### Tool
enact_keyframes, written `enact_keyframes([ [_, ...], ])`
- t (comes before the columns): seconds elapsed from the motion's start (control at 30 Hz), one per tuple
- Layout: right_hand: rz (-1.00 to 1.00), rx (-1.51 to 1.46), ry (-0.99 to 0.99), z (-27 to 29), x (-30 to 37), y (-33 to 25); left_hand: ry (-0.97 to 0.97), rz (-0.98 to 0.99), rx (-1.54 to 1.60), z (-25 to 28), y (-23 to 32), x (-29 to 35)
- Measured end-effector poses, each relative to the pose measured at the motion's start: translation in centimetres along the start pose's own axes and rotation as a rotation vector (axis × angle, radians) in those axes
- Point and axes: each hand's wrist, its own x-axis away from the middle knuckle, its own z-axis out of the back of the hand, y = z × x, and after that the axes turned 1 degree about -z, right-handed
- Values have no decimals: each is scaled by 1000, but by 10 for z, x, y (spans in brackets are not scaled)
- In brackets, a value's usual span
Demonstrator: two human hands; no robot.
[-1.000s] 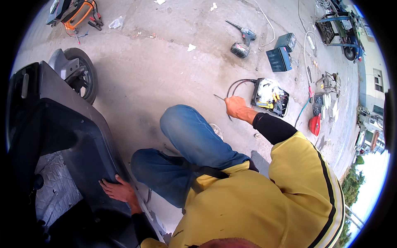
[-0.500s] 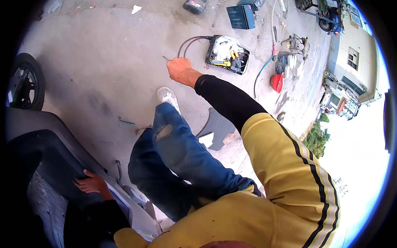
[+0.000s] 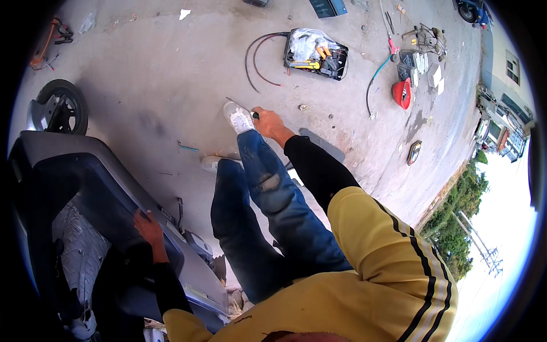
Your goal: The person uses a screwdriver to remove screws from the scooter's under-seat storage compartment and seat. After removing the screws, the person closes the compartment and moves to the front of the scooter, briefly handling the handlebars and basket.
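Observation:
My right hand [image 3: 270,123] is closed around the dark handle of a screwdriver-like tool [image 3: 242,106]. Its thin metal shaft points up and left, above my white shoe [image 3: 237,118]; the tip's shape is too small to make out. At the lower left, my left hand [image 3: 150,229] lies on the inner edge of a grey vehicle body [image 3: 114,171], fingers stretched and apart, with nothing in them. A quilted silvery mat [image 3: 80,239] shows inside that body.
A black wheel [image 3: 69,108] stands beyond the vehicle. On the concrete ground lie an open black tray [image 3: 343,62] of tools with loose cables, a red helmet-like shell [image 3: 401,94], a blue-handled tool [image 3: 188,147] and dark boxes [image 3: 407,67]. An orange tool [image 3: 43,50] lies far left.
My right hand has drawn back nearer to me with the tool, away from the tray's cables. My left hand has shifted along the vehicle's edge. The view has moved, and my feet appear farther apart.

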Motion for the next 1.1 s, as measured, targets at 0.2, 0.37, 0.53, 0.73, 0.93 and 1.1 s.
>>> enact_keyframes([
  [0.2,-142,-138,92,95,134,119,-607,-8,522,-15,94,249],
  [0.37,-358,-231,172,171,222,220,-756,-191,401,64,155,355],
  [0.53,-317,-324,196,177,368,297,-889,-168,390,156,188,420],
  [0.73,-446,-599,-132,115,598,331,-1022,163,673,242,149,542],
  [0.93,261,-472,-164,-2,733,425,-952,61,590,358,158,635],
  [1.1,-285,-787,-113,57,853,379,-891,-78,529,455,187,677],
])
